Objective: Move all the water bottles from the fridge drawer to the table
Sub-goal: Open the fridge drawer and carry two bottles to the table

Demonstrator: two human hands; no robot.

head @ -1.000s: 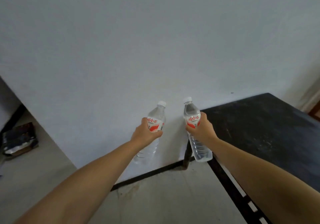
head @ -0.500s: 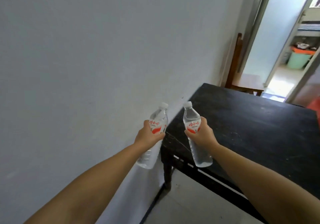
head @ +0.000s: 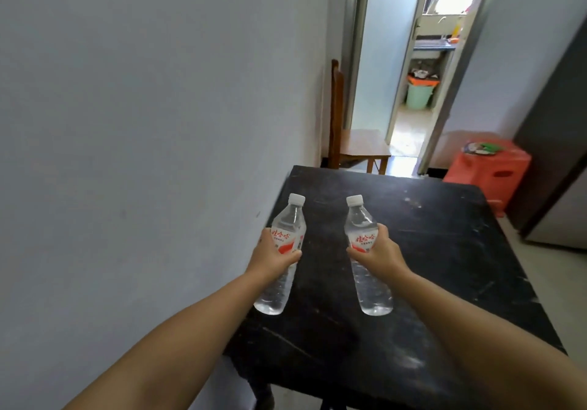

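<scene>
At centre frame the left hand grasps one water bottle round its red-and-white label, and the right hand grasps a second water bottle the same way. Both are held upright, white caps up, above the black surface. A wooden chair and an orange stool stand beyond, toward the upper right.

Two water bottles, one table, one chair, one stool

table top bare | wall touching left | chair behind
</scene>
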